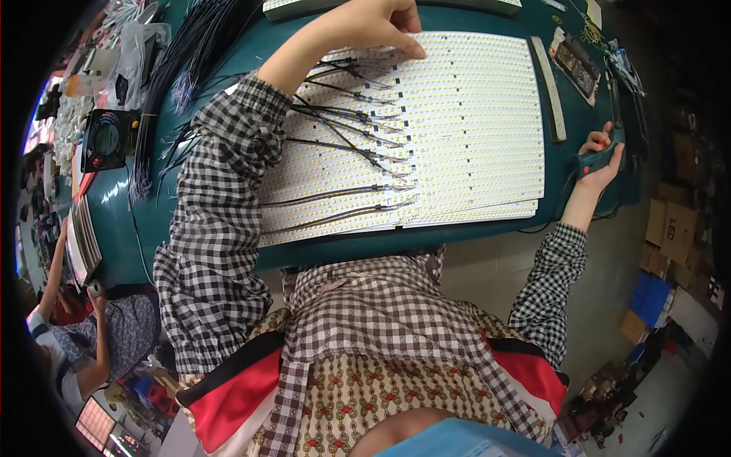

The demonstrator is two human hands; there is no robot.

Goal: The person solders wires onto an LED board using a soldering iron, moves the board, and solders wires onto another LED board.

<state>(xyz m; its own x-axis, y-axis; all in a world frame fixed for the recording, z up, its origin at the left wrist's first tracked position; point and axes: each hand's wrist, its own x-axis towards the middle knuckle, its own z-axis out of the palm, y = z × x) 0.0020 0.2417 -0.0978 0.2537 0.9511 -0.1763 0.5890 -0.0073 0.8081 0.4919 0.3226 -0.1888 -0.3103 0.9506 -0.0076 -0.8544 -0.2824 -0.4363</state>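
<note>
Fingertips of my left hand (373, 23) press flat on the far edge of the white LED strip panels (457, 122), pinning down the row where the black lead wires (343, 129) meet the board, fingers bunched and bearing down rather than pinching anything. My right hand (601, 156) is wrapped closed around a red-and-dark handled tool (598, 160), a soldering iron by the look of it, parked off the right edge of the panels on the green bench (198, 221). I judge the trick here is keeping that left pressure steady so the wire end stays on its pad, then bringing the tip in low across the panels without dragging the cord over the finished joints lower down the stack.
</note>
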